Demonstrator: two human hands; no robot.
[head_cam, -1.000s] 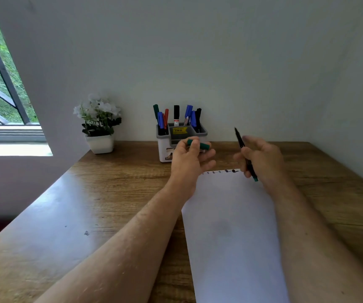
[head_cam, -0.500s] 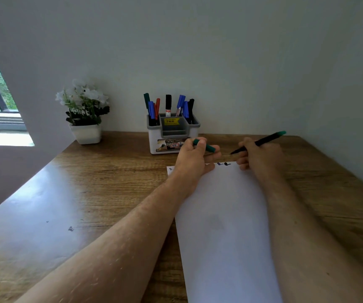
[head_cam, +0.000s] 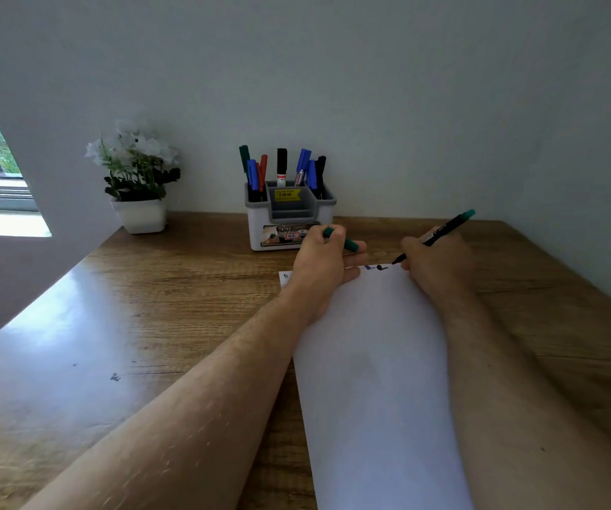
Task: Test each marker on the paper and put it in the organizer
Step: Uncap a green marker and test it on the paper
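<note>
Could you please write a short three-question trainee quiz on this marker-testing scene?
1. True or false: the right hand holds the green marker with its tip at the paper.
2. What does the left hand hold: A) green cap, B) blue marker, C) nothing?
3. Fill in: the flower pot stands to the ____ of the organizer.

Key: 1 true; 2 A; 3 left.

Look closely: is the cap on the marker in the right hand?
No: the left hand holds the green cap; the marker tip is bare.
</note>
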